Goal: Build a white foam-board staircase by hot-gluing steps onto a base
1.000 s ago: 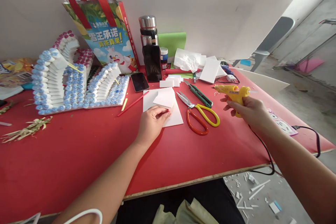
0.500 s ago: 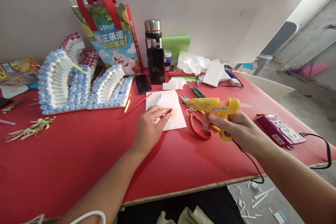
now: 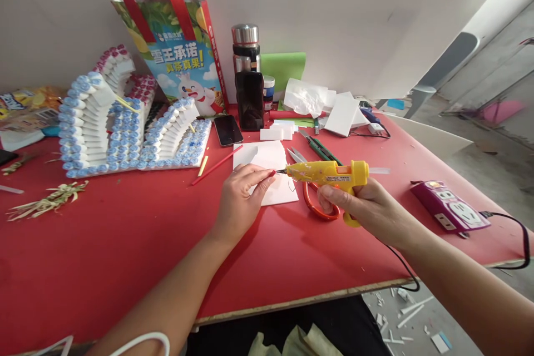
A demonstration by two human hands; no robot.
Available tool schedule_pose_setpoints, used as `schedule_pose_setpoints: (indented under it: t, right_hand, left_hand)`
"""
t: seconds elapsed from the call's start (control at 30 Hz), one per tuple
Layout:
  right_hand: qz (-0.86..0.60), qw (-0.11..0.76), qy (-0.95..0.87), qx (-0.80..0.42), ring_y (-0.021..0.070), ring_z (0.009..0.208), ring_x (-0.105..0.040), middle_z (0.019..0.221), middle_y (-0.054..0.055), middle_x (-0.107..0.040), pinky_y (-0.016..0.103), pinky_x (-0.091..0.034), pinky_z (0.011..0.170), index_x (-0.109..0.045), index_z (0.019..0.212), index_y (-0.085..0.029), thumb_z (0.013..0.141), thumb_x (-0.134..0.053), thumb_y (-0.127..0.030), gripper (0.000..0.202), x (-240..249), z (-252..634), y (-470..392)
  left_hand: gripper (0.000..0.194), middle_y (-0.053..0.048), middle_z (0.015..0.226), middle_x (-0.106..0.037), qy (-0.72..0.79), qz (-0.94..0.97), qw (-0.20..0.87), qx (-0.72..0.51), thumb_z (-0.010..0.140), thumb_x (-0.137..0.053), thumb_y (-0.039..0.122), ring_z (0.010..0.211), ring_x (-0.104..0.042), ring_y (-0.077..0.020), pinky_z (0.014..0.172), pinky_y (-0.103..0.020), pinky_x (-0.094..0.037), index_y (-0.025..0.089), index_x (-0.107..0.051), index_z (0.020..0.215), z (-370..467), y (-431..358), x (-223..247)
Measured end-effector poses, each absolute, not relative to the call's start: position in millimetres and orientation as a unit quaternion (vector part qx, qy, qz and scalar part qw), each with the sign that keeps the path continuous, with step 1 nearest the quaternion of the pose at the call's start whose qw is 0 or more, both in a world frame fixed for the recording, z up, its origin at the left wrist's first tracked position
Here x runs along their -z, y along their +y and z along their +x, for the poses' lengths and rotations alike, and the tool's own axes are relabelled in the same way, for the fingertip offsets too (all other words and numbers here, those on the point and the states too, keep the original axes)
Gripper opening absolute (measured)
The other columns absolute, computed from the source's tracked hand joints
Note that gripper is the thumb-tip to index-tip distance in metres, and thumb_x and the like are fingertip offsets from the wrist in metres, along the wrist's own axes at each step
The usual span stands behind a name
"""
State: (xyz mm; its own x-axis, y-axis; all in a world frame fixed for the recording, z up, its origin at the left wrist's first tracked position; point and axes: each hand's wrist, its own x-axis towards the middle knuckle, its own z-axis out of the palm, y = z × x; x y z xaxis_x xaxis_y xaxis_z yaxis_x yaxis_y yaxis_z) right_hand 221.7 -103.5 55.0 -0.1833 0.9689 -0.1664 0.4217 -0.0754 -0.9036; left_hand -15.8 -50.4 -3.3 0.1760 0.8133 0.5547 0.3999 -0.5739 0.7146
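Note:
My right hand (image 3: 359, 203) grips a yellow hot glue gun (image 3: 325, 173), its nozzle pointing left. The nozzle tip is at the pinched fingertips of my left hand (image 3: 246, 194). A tiny red piece (image 3: 273, 173) shows between the left thumb and forefinger; what kind of thing it is I cannot make out. Beneath the left fingers lies a white sheet of card or board (image 3: 281, 196). Scissors with red-orange handles (image 3: 311, 203) lie partly hidden behind the glue gun. A thin red stick (image 3: 217, 164) rests left of the white sheet.
Models built of blue-tipped white sticks (image 3: 95, 122) stand at the left, before a printed bag (image 3: 179, 61). Phones (image 3: 228, 130), a steel flask (image 3: 246, 39), a green utility knife (image 3: 321, 147) and white offcuts (image 3: 277, 132) lie farther back. A purple power strip (image 3: 450, 206) sits right.
My right hand has brought the glue gun left, so its nozzle now meets the left fingertips. The left hand keeps its pinch in nearly the same place.

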Motion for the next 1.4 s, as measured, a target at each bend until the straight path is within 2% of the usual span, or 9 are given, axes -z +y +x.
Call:
schedule_pose_setpoints:
  t: [0.37,0.6,1.4]
  right_hand:
    - [-0.54,0.31,-0.613,-0.486,0.013,0.066,-0.043,0.072,0.001,-0.053,0.027,-0.036,0.06,-0.056,0.071,-0.019,0.096,-0.055,-0.059,0.047,-53.9,219.6,-101.7]
    - [-0.548,0.311,-0.604,-0.488,0.0128,0.063,-0.042,0.069,0.001,-0.052,0.027,-0.034,0.056,-0.056,0.069,-0.019,0.095,-0.055,-0.06,0.049,-55.7,217.8,-101.5]
    - [-0.523,0.332,-0.598,-0.508,0.0128,0.066,-0.043,0.07,0.001,-0.05,0.03,-0.034,0.06,-0.055,0.07,-0.018,0.095,-0.058,-0.06,0.048,-50.8,216.9,-99.4]
  left_hand:
    - [0.015,-0.006,0.091,-0.074,0.409,0.739,0.221,-0.487,0.094,-0.065,0.027,0.088,-0.066,-0.0191,0.082,-0.032,-0.053,0.021,-0.078,0.096,-14.9,-50.8,2.3]
    - [0.013,-0.005,0.092,-0.074,0.406,0.734,0.234,-0.491,0.093,-0.066,0.025,0.088,-0.066,-0.0183,0.082,-0.031,-0.053,0.019,-0.078,0.096,-15.2,-50.6,3.7]
    - [0.013,-0.005,0.092,-0.075,0.407,0.721,0.251,-0.502,0.092,-0.069,0.026,0.087,-0.067,-0.0179,0.081,-0.03,-0.053,0.018,-0.078,0.094,-15.2,-50.1,4.3]
